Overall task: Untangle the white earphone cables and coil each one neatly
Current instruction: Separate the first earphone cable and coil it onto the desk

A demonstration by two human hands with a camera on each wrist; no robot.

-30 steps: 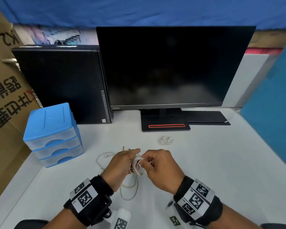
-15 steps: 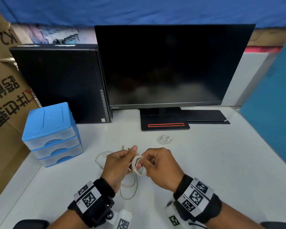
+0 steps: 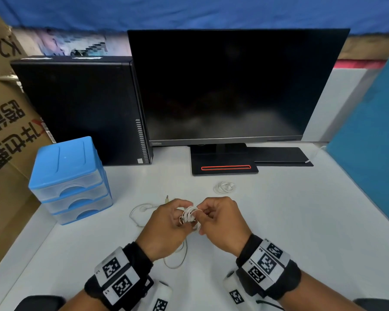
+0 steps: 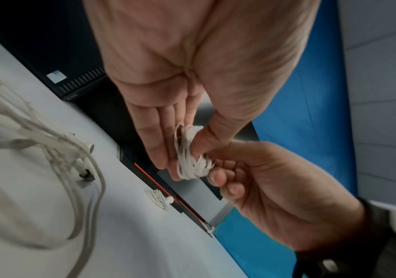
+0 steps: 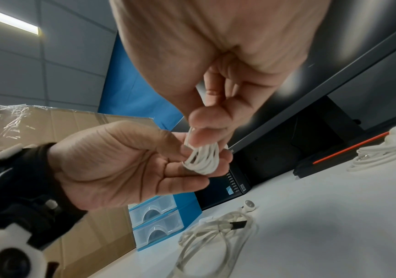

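We hold a small bundle of thin white earphone cable (image 3: 190,217) just above the pale grey worktop (image 3: 290,221), near its front edge, between both hands. Since a second ago our left hand (image 3: 164,227) has closed in, its thumb no longer lifted clear, and the loops look tighter and more gathered; the loose tail on the worktop seems shorter. The left grip grasps the bundle, loops lying round its fingers (image 4: 158,146), while the right hand (image 3: 222,223) pinches the strand at the bundle's top. We judge this coil nearly wound, with its end yet to be tucked. A second, slack white earphone cable (image 3: 139,212) lies loose to the left, still to be coiled, and a finished small white coil (image 3: 224,187) rests farther off, near the black monitor stand (image 3: 225,168).
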